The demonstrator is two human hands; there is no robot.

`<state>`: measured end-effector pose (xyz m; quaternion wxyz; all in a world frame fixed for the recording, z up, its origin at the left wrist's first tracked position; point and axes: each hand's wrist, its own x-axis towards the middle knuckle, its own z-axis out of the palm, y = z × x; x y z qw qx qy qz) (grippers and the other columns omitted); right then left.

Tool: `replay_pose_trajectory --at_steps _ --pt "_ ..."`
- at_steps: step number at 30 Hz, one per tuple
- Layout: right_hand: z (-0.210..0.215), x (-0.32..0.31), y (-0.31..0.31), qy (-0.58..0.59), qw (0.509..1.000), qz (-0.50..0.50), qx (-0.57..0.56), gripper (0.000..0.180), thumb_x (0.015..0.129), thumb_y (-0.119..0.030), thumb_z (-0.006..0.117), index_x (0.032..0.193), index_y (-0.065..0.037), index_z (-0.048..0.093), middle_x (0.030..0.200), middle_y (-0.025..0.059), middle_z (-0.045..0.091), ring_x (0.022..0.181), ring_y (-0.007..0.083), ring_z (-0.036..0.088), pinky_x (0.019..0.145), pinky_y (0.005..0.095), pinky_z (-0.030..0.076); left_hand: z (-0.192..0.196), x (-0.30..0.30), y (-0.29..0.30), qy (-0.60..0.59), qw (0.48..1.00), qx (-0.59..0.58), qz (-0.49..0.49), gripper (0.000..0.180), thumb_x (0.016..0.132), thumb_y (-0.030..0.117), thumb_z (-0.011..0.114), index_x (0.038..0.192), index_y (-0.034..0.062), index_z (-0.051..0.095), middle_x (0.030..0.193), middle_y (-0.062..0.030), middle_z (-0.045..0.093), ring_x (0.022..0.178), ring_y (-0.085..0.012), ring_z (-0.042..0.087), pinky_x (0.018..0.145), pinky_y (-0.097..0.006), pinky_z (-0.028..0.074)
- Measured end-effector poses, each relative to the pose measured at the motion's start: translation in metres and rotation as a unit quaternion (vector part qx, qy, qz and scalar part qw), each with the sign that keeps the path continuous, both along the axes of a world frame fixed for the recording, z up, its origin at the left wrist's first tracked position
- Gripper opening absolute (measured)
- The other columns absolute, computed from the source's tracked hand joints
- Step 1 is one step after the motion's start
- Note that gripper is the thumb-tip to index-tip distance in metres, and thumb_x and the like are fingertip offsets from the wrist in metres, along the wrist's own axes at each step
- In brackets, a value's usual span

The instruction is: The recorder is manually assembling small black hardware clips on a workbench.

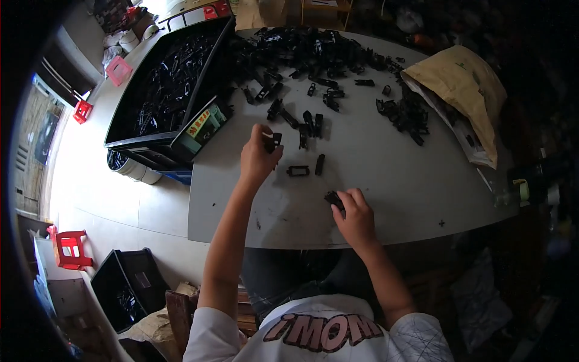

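My left hand (258,158) is closed around a small black plastic part (276,140), held above the table near the bin's corner. Close to the table's front edge, my right hand (354,216) pinches another black plastic part (332,199), its far end sticking out past the fingertips. Between the hands lie a black rectangular frame (298,171) with an open middle and a narrow black piece (319,165). Several more black pieces (310,123) lie just beyond my left hand. The exact shape of both held parts is partly hidden by fingers.
A big heap of black parts (301,51) covers the table's far side, with a smaller pile (407,114) at right beside an open brown paper sack (461,84). A large black bin (136,142) full of parts stands left. Red stools (73,249) and another black bin (123,286) are on the floor.
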<state>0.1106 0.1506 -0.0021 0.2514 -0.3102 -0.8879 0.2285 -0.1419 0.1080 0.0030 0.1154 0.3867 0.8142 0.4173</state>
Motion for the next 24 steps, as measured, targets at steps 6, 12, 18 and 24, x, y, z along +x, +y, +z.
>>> replay_pose_trajectory --at_steps 6,12,18,24 --pt "-0.012 -0.009 0.002 -0.077 0.996 -0.025 0.029 0.029 0.069 -0.005 0.069 0.095 -0.001 0.058 0.094 0.0122 0.055 0.083 0.0332 0.059 0.069 0.0389 0.049 0.011 0.046 -0.050 -0.147 0.974 0.131 -0.109 0.029 0.083 0.007 0.058 0.111 0.0060 0.057 0.073 0.0005 0.052 0.068 -0.0074 0.048 0.061 -0.023 0.040" --pt "0.017 -0.012 -0.013 0.067 0.995 0.052 -0.058 0.024 0.070 -0.007 0.066 0.092 -0.001 0.057 0.088 0.0128 0.055 0.079 0.0314 0.059 0.067 0.0379 0.050 0.000 0.082 -0.067 -0.279 0.949 0.113 -0.098 0.023 0.083 0.004 0.054 0.105 0.0020 0.062 0.074 0.0009 0.057 0.068 -0.0043 0.048 0.061 -0.020 0.041" --pt "0.026 -0.018 -0.026 0.047 0.996 0.067 -0.045 0.027 0.069 -0.004 0.067 0.094 -0.001 0.058 0.089 0.0127 0.056 0.081 0.0316 0.059 0.069 0.0378 0.050 0.000 0.102 -0.069 -0.193 0.973 0.119 -0.052 0.021 0.083 0.006 0.057 0.102 0.0021 0.065 0.070 -0.0023 0.061 0.060 -0.0053 0.054 0.055 -0.024 0.045" --pt "0.024 -0.013 -0.026 0.017 0.997 0.068 -0.017 0.031 0.066 0.000 0.068 0.096 -0.002 0.059 0.090 0.0126 0.055 0.081 0.0325 0.058 0.070 0.0387 0.049 0.003 0.118 -0.072 -0.173 0.975 0.117 -0.072 0.024 0.081 0.005 0.060 0.104 0.0038 0.065 0.066 -0.0033 0.062 0.055 -0.0071 0.057 0.053 -0.024 0.046"
